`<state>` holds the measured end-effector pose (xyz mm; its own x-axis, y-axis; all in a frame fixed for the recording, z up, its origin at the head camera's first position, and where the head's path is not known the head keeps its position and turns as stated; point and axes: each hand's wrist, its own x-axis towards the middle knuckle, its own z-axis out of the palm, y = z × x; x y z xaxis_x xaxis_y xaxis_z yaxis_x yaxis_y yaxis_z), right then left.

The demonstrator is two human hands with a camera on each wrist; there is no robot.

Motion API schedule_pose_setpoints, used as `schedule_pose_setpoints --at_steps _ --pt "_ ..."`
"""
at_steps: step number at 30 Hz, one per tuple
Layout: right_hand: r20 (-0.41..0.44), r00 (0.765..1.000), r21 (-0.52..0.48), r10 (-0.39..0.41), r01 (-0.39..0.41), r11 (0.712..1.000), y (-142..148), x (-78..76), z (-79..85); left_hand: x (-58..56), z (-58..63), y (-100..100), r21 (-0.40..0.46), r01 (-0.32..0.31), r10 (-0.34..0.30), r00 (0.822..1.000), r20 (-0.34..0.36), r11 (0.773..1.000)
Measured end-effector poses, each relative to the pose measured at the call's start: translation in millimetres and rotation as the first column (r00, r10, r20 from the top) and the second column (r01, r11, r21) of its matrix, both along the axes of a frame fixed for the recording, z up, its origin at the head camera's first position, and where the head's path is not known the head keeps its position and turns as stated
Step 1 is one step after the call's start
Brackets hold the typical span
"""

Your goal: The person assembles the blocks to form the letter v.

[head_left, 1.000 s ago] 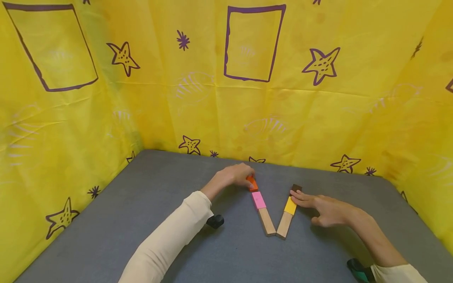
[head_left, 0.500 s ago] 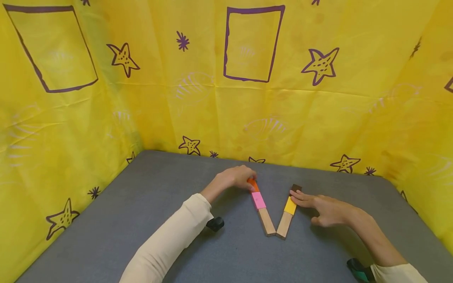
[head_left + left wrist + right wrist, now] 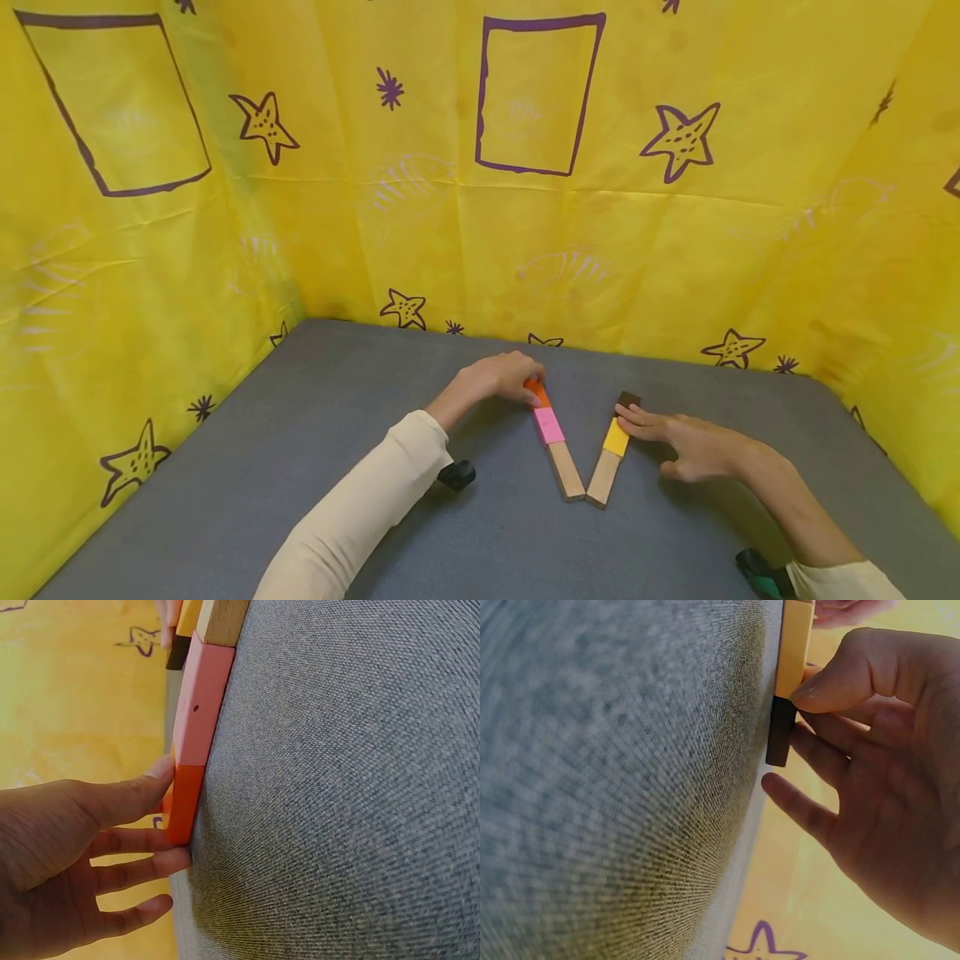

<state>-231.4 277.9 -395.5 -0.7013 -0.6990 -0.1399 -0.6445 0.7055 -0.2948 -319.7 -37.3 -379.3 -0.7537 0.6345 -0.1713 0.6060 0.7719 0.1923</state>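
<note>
Flat blocks lie on the grey tabletop in two rows that form a V, near ends touching. The left row has an orange block point(image 3: 538, 392) at the far end, a pink block point(image 3: 549, 426) and a plain wooden block point(image 3: 566, 472). In the right row are a dark brown block point(image 3: 628, 400), a yellow block point(image 3: 617, 437) and another wooden block point(image 3: 603, 478). My left hand point(image 3: 501, 377) pinches the orange block, which abuts the pink one point(image 3: 202, 705). My right hand point(image 3: 697, 446) rests its fingertips around the joint of the yellow and dark brown blocks point(image 3: 781, 731).
Yellow cloth walls point(image 3: 420, 233) with purple starfish drawings rise behind the table point(image 3: 337, 400) and at both sides. Dark wrist-worn devices show below the left wrist point(image 3: 457, 475) and the right wrist point(image 3: 761, 575).
My left hand has brought the orange block slightly nearer, closing the small dark gap to the pink block. The right hand has stayed where it was.
</note>
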Motion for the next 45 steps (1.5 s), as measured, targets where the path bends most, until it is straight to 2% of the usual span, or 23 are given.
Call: schedule_pose_setpoints --at_steps 25,28,34,40,42,45 --pt "0.014 1.0 0.016 -0.012 0.012 1.0 -3.3 -3.2 3.0 -2.4 -1.0 -4.4 -0.011 -0.015 0.015 1.0 -0.009 1.0" --pt "-0.014 1.0 0.037 -0.001 0.002 0.999 -3.8 -3.1 3.7 -2.0 -0.7 -4.8 -0.012 -0.016 0.016 1.0 -0.006 1.0" --pt "-0.133 0.989 0.047 0.062 -0.056 0.997 -2.7 -3.0 6.2 -0.3 2.6 -3.7 -0.022 -0.006 0.006 1.0 0.006 1.0" --pt "-0.247 0.968 0.054 0.048 -0.036 0.998 -0.8 -2.8 9.2 0.1 5.7 -0.6 -0.033 0.035 -0.035 0.999 0.001 0.999" --pt "-0.264 0.963 0.054 0.053 -0.04 0.998 -0.4 -3.5 8.9 -0.4 5.7 -0.3 -0.04 0.054 -0.054 0.999 -0.006 0.998" --pt "-0.24 0.969 0.046 0.06 -0.051 0.998 0.3 -4.4 7.5 -0.6 5.4 -0.1 -0.039 0.083 -0.083 0.997 -0.004 0.996"
